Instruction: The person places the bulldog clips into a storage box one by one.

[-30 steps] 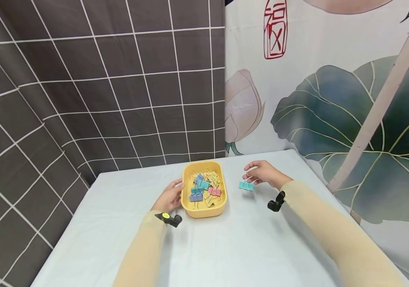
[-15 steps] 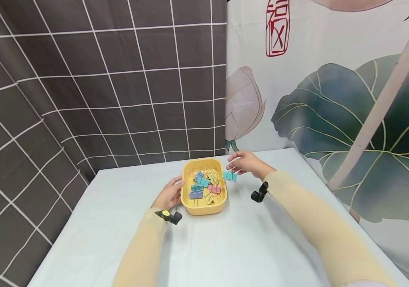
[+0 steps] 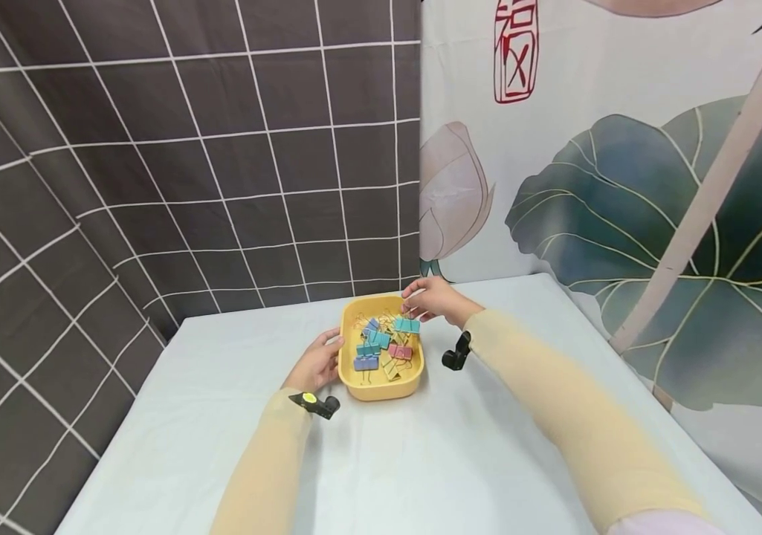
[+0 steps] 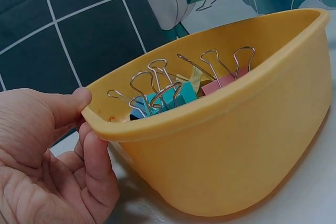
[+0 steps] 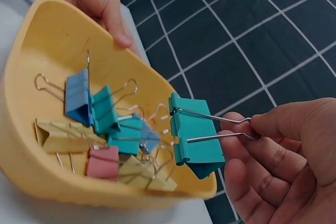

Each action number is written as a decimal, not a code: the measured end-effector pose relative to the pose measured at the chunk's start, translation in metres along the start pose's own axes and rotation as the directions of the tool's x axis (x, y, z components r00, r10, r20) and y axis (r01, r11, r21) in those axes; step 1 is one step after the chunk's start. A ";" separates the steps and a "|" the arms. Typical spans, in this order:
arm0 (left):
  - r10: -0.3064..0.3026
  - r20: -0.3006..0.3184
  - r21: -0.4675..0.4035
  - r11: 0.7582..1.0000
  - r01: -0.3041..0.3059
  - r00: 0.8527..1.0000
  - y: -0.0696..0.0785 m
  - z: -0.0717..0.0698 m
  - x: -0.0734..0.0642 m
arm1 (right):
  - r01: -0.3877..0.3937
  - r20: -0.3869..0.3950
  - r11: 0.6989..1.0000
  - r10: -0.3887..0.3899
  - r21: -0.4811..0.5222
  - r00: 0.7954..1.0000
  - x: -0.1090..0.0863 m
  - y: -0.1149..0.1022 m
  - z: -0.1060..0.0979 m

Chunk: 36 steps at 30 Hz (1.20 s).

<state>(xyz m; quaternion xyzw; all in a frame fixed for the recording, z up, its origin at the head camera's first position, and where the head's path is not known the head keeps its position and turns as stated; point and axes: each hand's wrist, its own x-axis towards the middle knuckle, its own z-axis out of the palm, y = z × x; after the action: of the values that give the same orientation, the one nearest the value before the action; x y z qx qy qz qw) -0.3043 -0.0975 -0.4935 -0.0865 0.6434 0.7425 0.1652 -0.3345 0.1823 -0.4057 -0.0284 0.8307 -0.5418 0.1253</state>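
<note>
A yellow plastic bin (image 3: 383, 391) stands on the table with several binder clips inside, among them a blue clip (image 5: 77, 97), a pink clip (image 5: 103, 162) and pale yellow ones. My left hand (image 3: 317, 364) grips the bin's left rim, thumb over the edge and fingers outside, as the left wrist view shows. A teal binder clip (image 5: 195, 132) hangs from my right hand (image 3: 441, 299), its wire handle pinched between thumb and fingers (image 5: 244, 153). In the head view this clip overlaps the bin's right rear part; in the left wrist view it is above the rim.
The white-covered table (image 3: 233, 416) extends around the bin. A dark cloth with white grid lines (image 3: 240, 186) hangs behind and to the left. At the right hangs a white cloth with printed lotus leaves (image 3: 621, 200).
My right hand has moved left with the teal binder clip, from beside the bin to over its right rear part. The left hand keeps its grip on the rim.
</note>
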 end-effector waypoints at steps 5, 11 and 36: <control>0.010 0.009 -0.001 1.000 -0.010 1.000 0.001 -0.001 -0.001 | 0.021 0.016 1.000 -0.021 -0.009 1.000 0.007 -0.005 0.013; 0.002 0.015 -0.010 1.000 -0.002 1.000 -0.001 -0.003 0.000 | 0.045 0.034 0.998 -0.044 -0.036 0.998 0.011 -0.005 0.024; 0.016 0.038 -0.013 1.000 -0.015 0.999 -0.002 -0.004 0.000 | 0.052 -0.030 0.994 -0.049 0.095 0.998 0.007 -0.015 0.032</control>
<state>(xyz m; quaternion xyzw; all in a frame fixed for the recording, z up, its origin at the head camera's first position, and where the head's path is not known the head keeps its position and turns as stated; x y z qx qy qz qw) -0.3034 -0.1017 -0.4963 -0.0683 0.6359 0.7495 0.1712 -0.3346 0.1466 -0.4051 -0.0360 0.8044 -0.5843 0.1012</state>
